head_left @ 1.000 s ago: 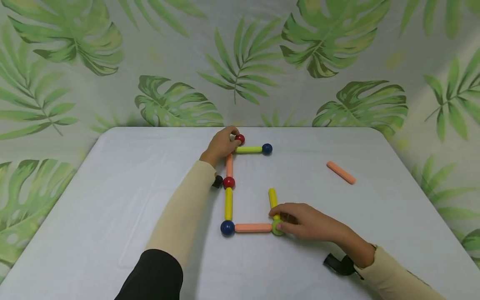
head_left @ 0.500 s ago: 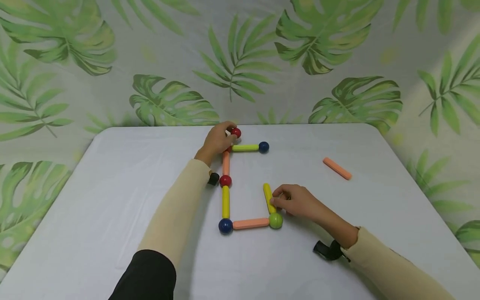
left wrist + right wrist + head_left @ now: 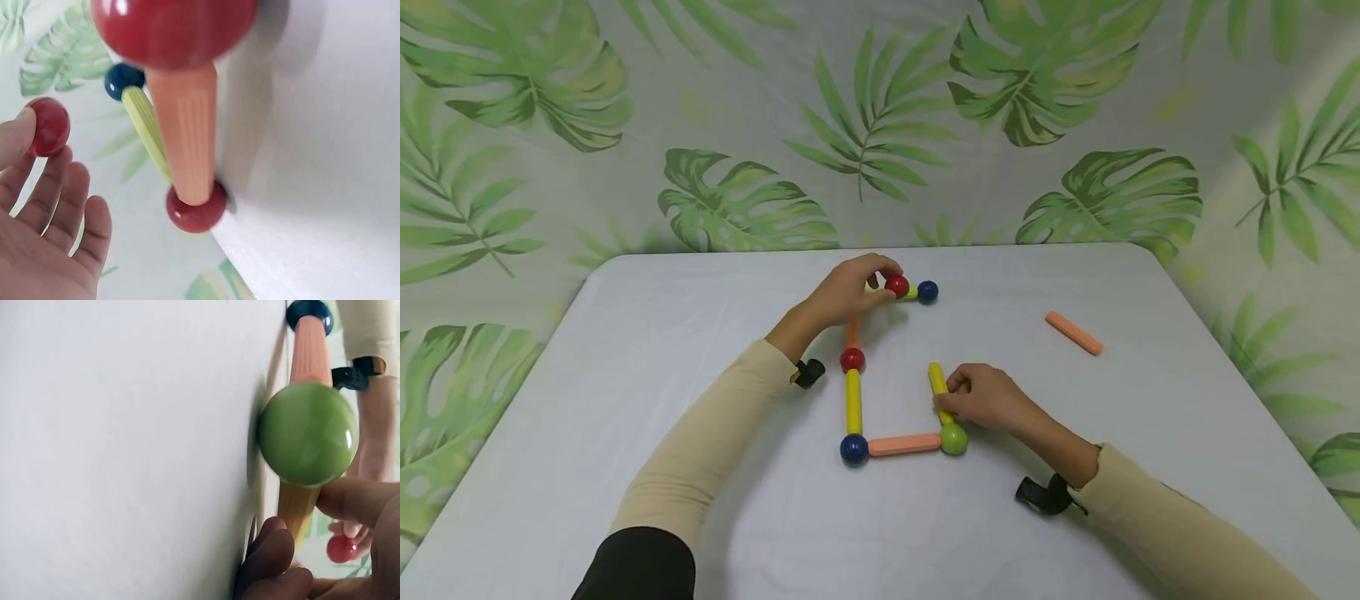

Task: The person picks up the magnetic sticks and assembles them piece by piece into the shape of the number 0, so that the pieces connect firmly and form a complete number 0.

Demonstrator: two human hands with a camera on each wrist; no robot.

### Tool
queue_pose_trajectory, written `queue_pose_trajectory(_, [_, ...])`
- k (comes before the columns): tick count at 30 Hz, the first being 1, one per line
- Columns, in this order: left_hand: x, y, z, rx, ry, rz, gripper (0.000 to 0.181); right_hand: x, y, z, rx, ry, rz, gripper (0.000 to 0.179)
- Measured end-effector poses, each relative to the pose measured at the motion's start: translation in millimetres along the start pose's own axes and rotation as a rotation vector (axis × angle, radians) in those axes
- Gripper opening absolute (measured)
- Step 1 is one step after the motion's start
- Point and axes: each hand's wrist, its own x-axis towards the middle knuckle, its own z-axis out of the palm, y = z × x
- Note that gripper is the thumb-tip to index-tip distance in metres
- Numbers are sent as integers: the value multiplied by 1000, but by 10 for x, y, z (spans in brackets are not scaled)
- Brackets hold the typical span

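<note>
My left hand point(image 3: 853, 292) pinches a red ball point(image 3: 897, 287) between thumb and fingers, above the far part of a ball-and-stick figure; the left wrist view shows the ball point(image 3: 50, 127) off the table. My right hand point(image 3: 988, 397) pinches a yellow stick point(image 3: 937, 380) whose near end meets a green ball point(image 3: 953, 439). From that ball an orange stick point(image 3: 904, 444) runs left to a blue ball point(image 3: 853, 450). Another yellow stick point(image 3: 853, 402) leads up to a second red ball point(image 3: 852, 360). Beyond it, an orange stick point(image 3: 184, 134) reaches a third red ball point(image 3: 195, 209), hidden behind my left hand in the head view.
A lime stick point(image 3: 146, 131) joins the far red ball to a dark blue ball point(image 3: 928, 292). One loose orange stick point(image 3: 1074, 333) lies at the right on the white table point(image 3: 1150, 400). A leaf-patterned cloth point(image 3: 880, 108) hangs behind the table's far edge.
My left hand has carried the red ball rightward and toward me, over the lime stick. My right hand has shifted from the green ball up to the yellow stick, which it now pinches.
</note>
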Motion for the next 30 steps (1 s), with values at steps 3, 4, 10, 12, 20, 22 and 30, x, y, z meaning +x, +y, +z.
queue_pose_trajectory(3, [-35, 79, 10, -4, -47, 27, 34, -25, 23, -4, 101, -11, 11, 36])
queue_pose_trajectory(4, [-41, 100, 15, -10, -59, 30, 34, -30, 37, -8, 136, -18, 8, 37])
queue_pose_trajectory(10, [-34, 150, 62, -47, -167, -11, 35, -32, 155, -35, 318, -109, -35, 48])
queue_pose_trajectory(12, [-29, 150, 85, -44, -222, -29, 37, -33, 202, -52, 371, -143, -47, 47])
queue_pose_trajectory(20, [11, 138, 143, -107, -347, -63, 35, -13, 324, -107, 493, -228, -88, 46])
queue_pose_trajectory(22, [33, 141, 143, -118, -353, -56, 35, -9, 333, -110, 494, -230, -91, 46])
queue_pose_trajectory(30, [122, 150, 213, -174, -409, -26, 36, 8, 346, -105, 497, -231, -100, 46])
